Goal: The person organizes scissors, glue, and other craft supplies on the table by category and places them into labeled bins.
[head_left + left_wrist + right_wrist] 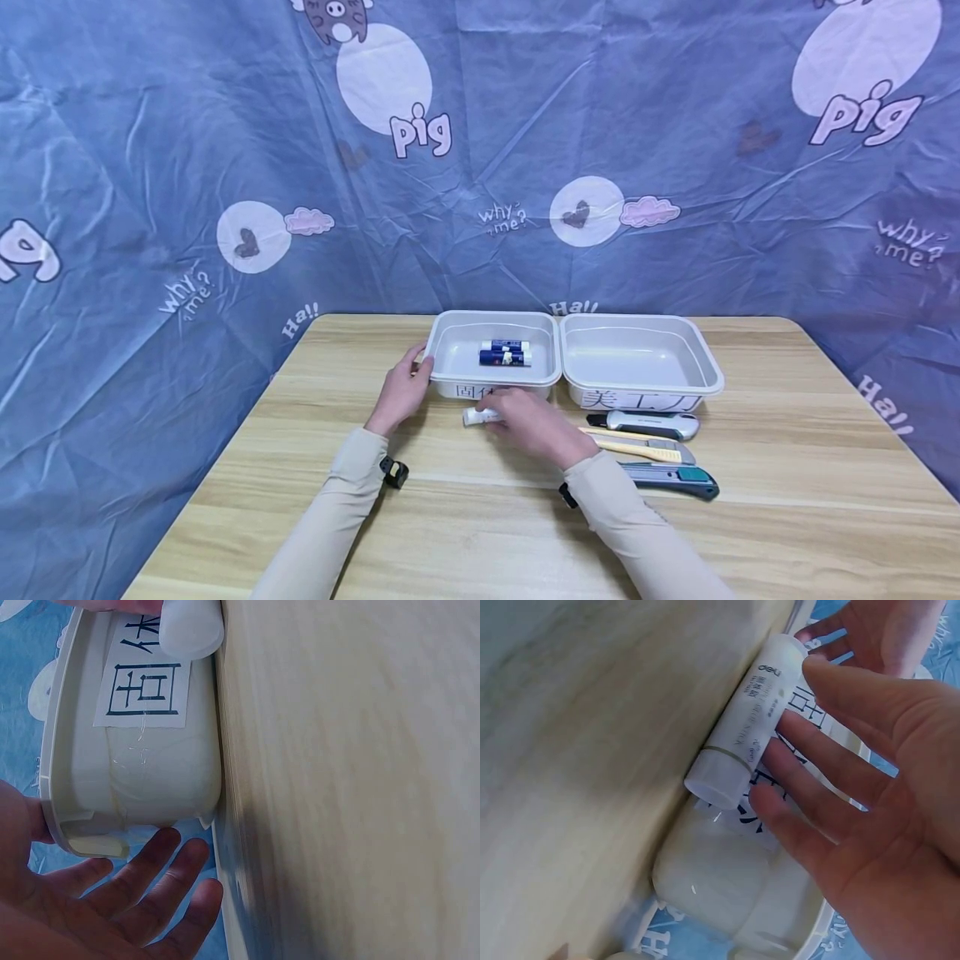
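Observation:
A white glue stick (742,724) lies on the table just in front of the left bin. My right hand (528,421) reaches over it, fingertips at the stick's bin side and thumb tip near one end; the fingers are fairly straight, not wrapped round it. My left hand (403,390) is at the left end of the left white bin (161,769), thumb at the rim and fingers spread beside the wall. Two blue-and-white glue sticks (506,358) lie inside that bin. A printed paper label (142,690) is stuck on its front.
A second labelled white bin (641,389) stands right of the first, rims close together. In front of it lie three utility knives: a black-and-silver one (652,423), a yellow one (660,452) and a green-and-grey one (686,477). Blue printed cloth (480,167) hangs behind the table.

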Demonstrator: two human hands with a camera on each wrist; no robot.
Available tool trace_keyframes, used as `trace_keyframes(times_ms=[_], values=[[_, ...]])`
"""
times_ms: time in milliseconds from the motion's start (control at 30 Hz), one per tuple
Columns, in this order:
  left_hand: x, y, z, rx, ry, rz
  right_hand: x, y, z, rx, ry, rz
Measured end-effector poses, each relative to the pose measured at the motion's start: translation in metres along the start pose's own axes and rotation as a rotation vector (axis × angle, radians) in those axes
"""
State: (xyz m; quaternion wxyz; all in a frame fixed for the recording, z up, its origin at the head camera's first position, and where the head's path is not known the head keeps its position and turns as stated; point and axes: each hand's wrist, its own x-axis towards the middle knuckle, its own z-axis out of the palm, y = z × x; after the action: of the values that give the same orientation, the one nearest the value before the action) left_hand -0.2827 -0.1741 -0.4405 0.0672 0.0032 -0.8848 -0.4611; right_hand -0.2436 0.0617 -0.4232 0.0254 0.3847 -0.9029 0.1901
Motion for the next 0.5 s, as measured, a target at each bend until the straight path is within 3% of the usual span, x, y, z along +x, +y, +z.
trace_keyframes(times_ms=[500], values=[[0.0,0.0002,-0.0003,-0.002,-0.009,0.009,-0.0022,0.005,0.0051,0.003,-0.012,-0.002]])
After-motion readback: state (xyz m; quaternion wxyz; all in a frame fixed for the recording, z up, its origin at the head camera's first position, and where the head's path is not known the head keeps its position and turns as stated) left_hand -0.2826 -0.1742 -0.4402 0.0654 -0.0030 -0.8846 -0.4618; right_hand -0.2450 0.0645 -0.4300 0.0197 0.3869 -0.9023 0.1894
